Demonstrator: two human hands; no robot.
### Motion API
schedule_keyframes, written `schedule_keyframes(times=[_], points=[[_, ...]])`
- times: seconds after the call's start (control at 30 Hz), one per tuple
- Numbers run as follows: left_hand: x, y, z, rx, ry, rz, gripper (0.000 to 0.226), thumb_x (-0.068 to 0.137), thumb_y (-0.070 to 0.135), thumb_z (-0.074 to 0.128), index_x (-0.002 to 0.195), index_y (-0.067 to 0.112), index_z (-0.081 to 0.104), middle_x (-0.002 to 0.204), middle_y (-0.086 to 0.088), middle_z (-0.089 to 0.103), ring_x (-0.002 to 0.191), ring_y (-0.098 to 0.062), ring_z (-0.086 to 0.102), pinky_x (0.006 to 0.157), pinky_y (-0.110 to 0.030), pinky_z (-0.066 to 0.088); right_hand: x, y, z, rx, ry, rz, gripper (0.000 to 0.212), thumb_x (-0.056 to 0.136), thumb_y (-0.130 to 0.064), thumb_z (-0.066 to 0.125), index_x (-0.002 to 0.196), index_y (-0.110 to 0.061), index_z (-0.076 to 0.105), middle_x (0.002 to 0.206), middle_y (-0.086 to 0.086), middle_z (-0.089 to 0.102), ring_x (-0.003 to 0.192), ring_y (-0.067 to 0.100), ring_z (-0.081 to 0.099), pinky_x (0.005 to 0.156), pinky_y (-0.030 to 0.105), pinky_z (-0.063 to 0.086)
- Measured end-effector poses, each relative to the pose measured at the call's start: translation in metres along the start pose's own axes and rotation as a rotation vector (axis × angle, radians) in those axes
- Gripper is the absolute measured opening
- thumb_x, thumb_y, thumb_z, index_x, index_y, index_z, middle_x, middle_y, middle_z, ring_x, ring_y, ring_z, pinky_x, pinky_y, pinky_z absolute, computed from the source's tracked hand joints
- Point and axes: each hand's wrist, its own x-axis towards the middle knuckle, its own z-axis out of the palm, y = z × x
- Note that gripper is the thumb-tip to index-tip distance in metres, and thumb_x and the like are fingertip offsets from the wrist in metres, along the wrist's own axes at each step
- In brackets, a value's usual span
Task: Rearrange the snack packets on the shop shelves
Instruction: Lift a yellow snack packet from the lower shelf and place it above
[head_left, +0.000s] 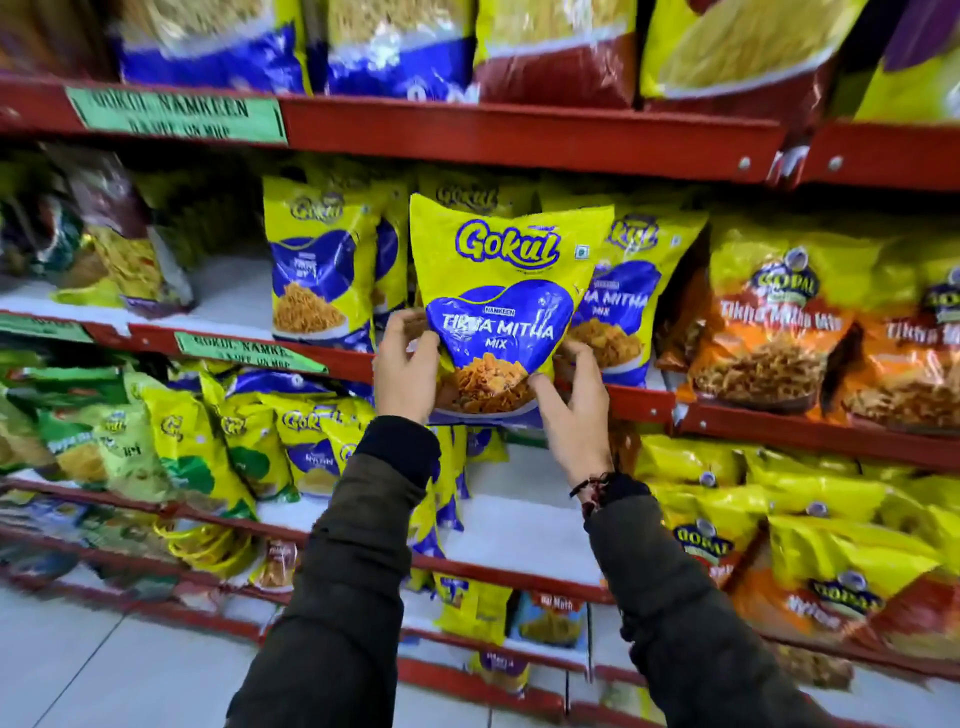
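A yellow and blue Gokul Tikha Mitha Mix packet (501, 291) is held upright in front of the middle shelf (639, 402). My left hand (408, 371) grips its lower left corner. My right hand (574, 405) grips its lower right corner. Behind it on the same shelf stand matching Gokul packets, one to the left (319, 265) and one to the right (631, 291). The bottom edge of the held packet is hidden by my fingers.
Orange Gopal Tikha Mitha packets (774, 332) fill the shelf to the right. Large bags (400, 47) sit on the top shelf. Green and yellow packets (197, 441) crowd the lower shelf at left, with yellow Gopal packets (810, 519) at right. A bare white patch of the lower shelf (519, 525) lies between my arms.
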Motion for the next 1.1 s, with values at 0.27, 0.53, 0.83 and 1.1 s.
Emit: schedule_keyframes(times=[0.27, 0.53, 0.83, 1.1], points=[[0.102, -0.022, -0.002, 0.001, -0.13, 0.04, 0.034, 0.083, 0.02, 0.045, 0.116, 0.011, 0.049, 0.11, -0.004, 0.06, 0.1, -0.019, 0.055, 0.094, -0.035, 0.043, 0.081, 0.02, 0.063, -0.105, -0.062, -0.017, 0.047, 0.089, -0.015, 0.061, 0.131, -0.005, 0.043, 0.135, 0.013, 0.051, 0.126, 0.023, 0.047, 0.106, 0.029, 0.035], [0.145, -0.074, -0.001, 0.107, -0.208, -0.121, 0.04, 0.098, 0.02, 0.045, 0.138, 0.011, 0.044, 0.125, -0.004, 0.054, 0.115, -0.014, 0.048, 0.094, -0.023, 0.032, 0.099, 0.054, 0.102, -0.232, 0.021, 0.11, 0.051, 0.093, -0.026, 0.058, 0.138, -0.007, 0.046, 0.138, 0.016, 0.052, 0.13, 0.029, 0.048, 0.104, 0.031, 0.035], [0.197, -0.052, 0.005, -0.175, -0.193, -0.078, 0.02, 0.09, 0.031, 0.053, 0.101, 0.021, 0.066, 0.116, -0.005, 0.067, 0.11, -0.022, 0.06, 0.102, -0.036, 0.043, 0.138, 0.033, 0.109, 0.041, 0.272, 0.185, 0.037, 0.101, -0.031, 0.042, 0.13, -0.013, 0.056, 0.112, 0.0, 0.063, 0.107, 0.02, 0.056, 0.091, 0.027, 0.038], [0.211, -0.053, 0.007, -0.111, -0.037, 0.108, 0.021, 0.091, 0.027, 0.058, 0.07, 0.025, 0.053, 0.063, 0.002, 0.048, 0.057, -0.01, 0.039, 0.061, -0.029, 0.035, 0.168, 0.028, 0.1, -0.004, 0.391, 0.053, 0.021, 0.09, -0.027, 0.065, 0.08, -0.01, 0.069, 0.076, 0.017, 0.073, 0.07, 0.033, 0.064, 0.065, 0.026, 0.049]])
